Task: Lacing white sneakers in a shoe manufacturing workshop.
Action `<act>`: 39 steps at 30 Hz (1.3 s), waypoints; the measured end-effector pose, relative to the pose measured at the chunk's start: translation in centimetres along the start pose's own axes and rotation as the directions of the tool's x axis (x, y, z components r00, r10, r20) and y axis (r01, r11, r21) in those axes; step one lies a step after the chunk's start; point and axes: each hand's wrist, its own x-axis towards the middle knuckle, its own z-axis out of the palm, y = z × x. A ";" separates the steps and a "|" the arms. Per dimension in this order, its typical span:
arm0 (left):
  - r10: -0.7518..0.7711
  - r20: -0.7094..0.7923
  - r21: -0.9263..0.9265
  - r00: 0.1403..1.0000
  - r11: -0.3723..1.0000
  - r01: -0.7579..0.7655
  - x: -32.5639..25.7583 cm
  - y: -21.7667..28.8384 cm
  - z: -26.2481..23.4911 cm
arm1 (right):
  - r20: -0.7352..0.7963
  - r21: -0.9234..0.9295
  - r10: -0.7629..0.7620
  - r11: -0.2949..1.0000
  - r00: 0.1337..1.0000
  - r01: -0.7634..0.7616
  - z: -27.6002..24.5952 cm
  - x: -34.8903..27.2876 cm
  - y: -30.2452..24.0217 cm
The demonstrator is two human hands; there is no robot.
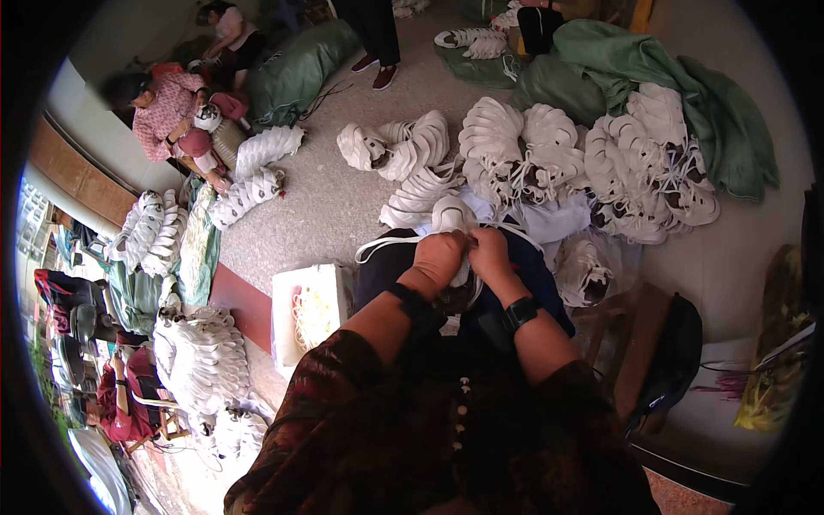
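A white shoe [452,215] rests in my lap, its rounded toe pointing away from me. My left hand [439,257] is closed on the shoe's left side around the lacing area. Close against it, my right hand [491,255] is pinched at the middle of the shoe; its fingertips hide whatever is between them. A white shoelace [378,245] loops out to the left of my hands, and another strand of lace [522,233] trails out to the right. Both hands cover much of the shoe's opening.
Beyond my lap lie nested rows of white shoes [493,137], with more piled shoes [648,167] and green sacks [712,112] at the right. A white box [311,313] of yellowish strands stands left. Seated co-workers [167,116] are at the left. A wooden stool [639,343] stands right.
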 end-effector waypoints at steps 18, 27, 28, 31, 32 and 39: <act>-0.013 0.077 0.108 0.997 0.994 0.005 1.4 0.6 -0.6 | 0.153 0.211 0.051 0.974 0.987 -0.083 0.5 1.6 1.6; 0.034 0.354 -0.182 0.935 0.983 0.033 -6.3 -1.2 -6.7 | -0.009 0.069 0.018 0.997 1.000 -0.017 -0.1 0.0 -1.5; 0.023 0.348 -0.183 0.937 0.982 0.044 -6.9 -2.2 -6.8 | -0.092 0.046 -0.139 0.989 0.986 0.144 0.0 0.1 -2.0; -0.225 0.384 -0.830 0.895 0.341 0.442 -7.3 -3.5 -7.4 | 0.048 0.065 -0.228 0.972 0.972 0.225 -0.1 0.4 -2.8; -0.371 0.401 -0.873 0.838 0.121 0.472 -7.3 -3.9 -8.0 | 0.117 0.059 -0.255 0.967 0.960 0.249 -0.1 0.6 -3.0; -0.653 0.312 -0.949 0.690 -0.252 0.191 -5.8 -7.1 -7.3 | 0.157 0.001 -0.276 0.960 0.948 0.279 0.8 0.9 -2.6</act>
